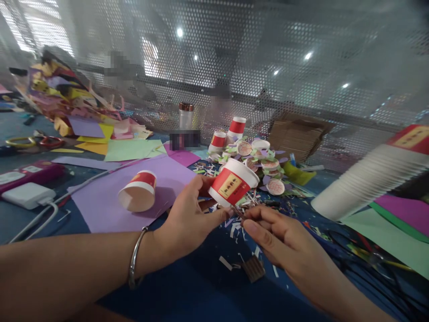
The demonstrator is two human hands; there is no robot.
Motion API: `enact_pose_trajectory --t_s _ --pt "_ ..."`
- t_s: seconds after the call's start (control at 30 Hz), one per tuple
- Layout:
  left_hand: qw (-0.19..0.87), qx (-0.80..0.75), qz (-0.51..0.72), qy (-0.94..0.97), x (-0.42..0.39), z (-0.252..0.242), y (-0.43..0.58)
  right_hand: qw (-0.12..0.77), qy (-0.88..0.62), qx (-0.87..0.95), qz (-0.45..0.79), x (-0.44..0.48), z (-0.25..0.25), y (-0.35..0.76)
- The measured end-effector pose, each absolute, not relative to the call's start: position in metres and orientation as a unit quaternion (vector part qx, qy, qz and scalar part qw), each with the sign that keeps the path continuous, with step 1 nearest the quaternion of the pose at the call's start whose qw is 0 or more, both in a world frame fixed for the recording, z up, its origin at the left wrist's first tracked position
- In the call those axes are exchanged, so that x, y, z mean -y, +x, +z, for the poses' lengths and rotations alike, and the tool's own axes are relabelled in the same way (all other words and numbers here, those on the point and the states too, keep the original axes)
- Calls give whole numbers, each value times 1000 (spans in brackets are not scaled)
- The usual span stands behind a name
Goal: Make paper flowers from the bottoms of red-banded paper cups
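A red-and-white paper cup (pixel 232 182) with a gold label is held tilted in my left hand (pixel 191 219), its fingers behind the cup and the thumb near its lower edge. My right hand (pixel 281 241) is closed in a pinch on a thin brown strip (pixel 239 213) that reaches the bottom edge of the cup; its exact kind is hard to make out. Another paper cup (pixel 137 192) lies on its side on a purple sheet (pixel 100 201) to the left. A small piece of corrugated cardboard (pixel 254 269) rests on the blue tabletop below my hands.
Behind the held cup stand cut cup pieces with paper decorations (pixel 263 163) and upright cups (pixel 236 129). A tall stack of cups (pixel 372 174) leans at the right. Paper scraps (pixel 234 230), scissors (pixel 50 141), a power strip (pixel 30 173) and cables surround the work area.
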State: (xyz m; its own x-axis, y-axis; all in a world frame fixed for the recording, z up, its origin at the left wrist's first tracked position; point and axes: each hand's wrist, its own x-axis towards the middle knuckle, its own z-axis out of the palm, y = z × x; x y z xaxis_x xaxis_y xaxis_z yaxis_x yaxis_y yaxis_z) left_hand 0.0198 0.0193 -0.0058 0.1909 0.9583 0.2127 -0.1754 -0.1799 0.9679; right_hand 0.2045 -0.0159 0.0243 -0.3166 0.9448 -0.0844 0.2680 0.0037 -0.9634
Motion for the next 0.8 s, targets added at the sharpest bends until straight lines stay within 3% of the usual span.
enact_pose_trajectory --t_s 0.8 --pt "591 -387 482 518 -23 -7 23 387 -492 522 580 13 7 198"
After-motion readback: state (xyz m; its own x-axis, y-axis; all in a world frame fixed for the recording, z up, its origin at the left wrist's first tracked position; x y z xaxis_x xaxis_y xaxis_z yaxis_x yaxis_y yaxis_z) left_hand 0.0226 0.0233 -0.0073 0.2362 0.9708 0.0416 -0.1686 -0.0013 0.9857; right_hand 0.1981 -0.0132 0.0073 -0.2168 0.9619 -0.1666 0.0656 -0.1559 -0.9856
